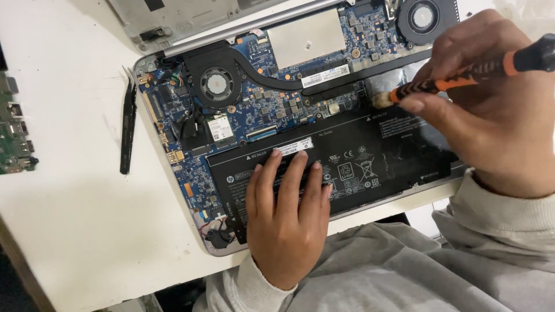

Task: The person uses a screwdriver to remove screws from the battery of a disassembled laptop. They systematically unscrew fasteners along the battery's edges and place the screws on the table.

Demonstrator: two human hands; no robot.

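An opened laptop (173, 173) lies on a white table, its blue circuit board (260, 110), two fans and flat black battery (370, 156) exposed. My left hand (286, 216) rests flat on the battery's near left part, fingers together. My right hand (491, 115) grips an orange-and-black screwdriver (462, 72). The screwdriver's tip touches the board at the battery's upper edge, near a black heat pipe (324, 81).
Black tweezers (128, 124) lie on the white table (69, 190) left of the laptop. A green circuit board (14, 136) sits at the left edge. The laptop's grey lid (173, 17) lies at the back. Grey sleeves cover my arms.
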